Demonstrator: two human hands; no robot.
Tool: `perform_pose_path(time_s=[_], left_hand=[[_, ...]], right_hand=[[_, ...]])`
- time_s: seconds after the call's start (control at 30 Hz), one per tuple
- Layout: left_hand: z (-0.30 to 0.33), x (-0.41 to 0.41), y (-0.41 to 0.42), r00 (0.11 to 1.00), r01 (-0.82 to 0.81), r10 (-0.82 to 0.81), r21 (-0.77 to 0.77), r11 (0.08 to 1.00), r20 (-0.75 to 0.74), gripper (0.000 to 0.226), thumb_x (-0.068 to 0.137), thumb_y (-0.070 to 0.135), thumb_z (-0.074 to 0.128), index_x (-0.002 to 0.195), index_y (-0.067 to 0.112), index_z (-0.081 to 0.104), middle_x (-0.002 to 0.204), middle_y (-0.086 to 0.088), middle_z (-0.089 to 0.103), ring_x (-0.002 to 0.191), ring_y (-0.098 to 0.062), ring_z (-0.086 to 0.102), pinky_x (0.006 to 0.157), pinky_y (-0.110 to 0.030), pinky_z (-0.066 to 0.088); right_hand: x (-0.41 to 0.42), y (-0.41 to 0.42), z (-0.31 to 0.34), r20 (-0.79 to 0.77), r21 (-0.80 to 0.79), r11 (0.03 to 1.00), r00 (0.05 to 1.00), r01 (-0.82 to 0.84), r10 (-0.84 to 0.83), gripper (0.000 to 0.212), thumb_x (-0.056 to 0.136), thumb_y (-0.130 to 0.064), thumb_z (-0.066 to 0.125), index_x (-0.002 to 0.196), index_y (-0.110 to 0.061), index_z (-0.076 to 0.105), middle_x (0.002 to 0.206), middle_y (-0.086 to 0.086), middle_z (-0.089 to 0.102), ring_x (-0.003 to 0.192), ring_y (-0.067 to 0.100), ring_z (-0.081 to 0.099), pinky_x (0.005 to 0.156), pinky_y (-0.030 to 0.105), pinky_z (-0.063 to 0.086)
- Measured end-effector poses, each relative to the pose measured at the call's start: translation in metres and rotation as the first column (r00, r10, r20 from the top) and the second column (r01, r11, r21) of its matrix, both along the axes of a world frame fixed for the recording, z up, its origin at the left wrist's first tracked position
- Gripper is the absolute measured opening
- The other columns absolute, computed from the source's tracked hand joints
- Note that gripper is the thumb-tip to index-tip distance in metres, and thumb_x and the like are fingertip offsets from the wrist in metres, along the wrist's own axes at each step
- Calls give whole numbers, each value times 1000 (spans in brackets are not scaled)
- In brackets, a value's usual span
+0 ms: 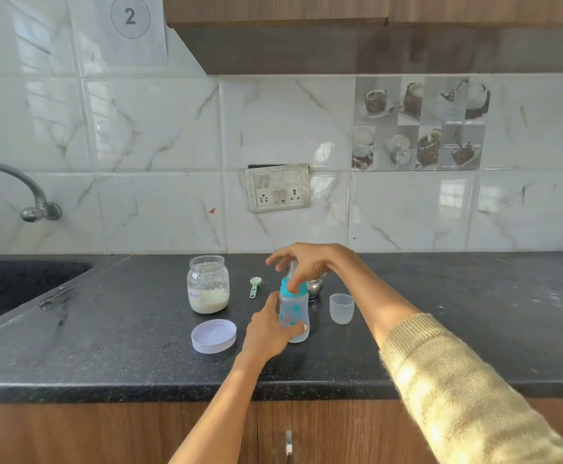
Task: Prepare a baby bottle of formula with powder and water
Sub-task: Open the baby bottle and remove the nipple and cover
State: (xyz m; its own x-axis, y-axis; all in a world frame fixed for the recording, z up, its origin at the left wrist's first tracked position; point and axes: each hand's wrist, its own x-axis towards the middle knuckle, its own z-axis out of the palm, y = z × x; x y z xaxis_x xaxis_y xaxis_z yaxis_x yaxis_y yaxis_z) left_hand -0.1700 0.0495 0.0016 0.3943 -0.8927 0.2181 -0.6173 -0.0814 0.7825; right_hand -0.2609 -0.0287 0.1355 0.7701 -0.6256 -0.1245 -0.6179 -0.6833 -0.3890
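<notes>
A clear baby bottle (294,313) with a teal screw ring and nipple stands upright on the dark counter (440,329). My left hand (266,333) wraps around the bottle's body from the left. From above, my right hand (302,262) has its fingers on the teal ring. An open glass jar (208,284) of white formula powder stands to the left. Its white lid (214,335) lies upside down in front of it. A small green scoop (254,286) lies between jar and bottle. The bottle's clear cap (341,308) stands to the right.
A steel vessel (315,288) sits just behind the bottle, mostly hidden by my right hand. A dark sink (12,286) lies at the left with a wall tap (22,192) above it. A socket plate (278,188) is on the tiled wall. The counter's front edge runs below my arms.
</notes>
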Motion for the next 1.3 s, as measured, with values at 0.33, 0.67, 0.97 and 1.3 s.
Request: perform_pose_path(time_s=[0.33,0.67,0.97,1.3], left_hand=[[1,-2,1,1000,-2,2,11,1000,-7,72,77,35,72,136,26,32,129,-5,55,113,-26,56,94,-40,47],[0,-2,2,1000,-5,5,2,1000,-1,67,76,36,71,132,26,35,124,-4,58,108,-23,58,91,-39,49],[-3,-4,2,999,-37,37,-4,999,-10,73,77,38,71,137,28,31,128,-5,56,111,-24,57,92,-38,48],[-11,-8,3,996,-85,85,-36,996,19,72,76,41,71,136,26,33,129,-2,57,113,-22,58,94,-38,49]], right_hand=[[-4,9,-1,35,-313,919,970,239,-240,46,77,-49,70,103,-11,64,94,5,66,69,21,68,66,31,55],[-1,10,3,12,-289,935,977,207,-213,48,78,-41,68,120,-19,57,118,4,61,87,21,66,78,33,57],[3,12,2,12,-163,983,996,91,-90,46,79,-25,68,124,-26,58,131,2,52,112,23,56,88,33,51],[11,9,-3,-21,-125,991,999,37,-40,55,77,-15,69,126,-34,55,139,0,44,120,24,51,91,35,50]])
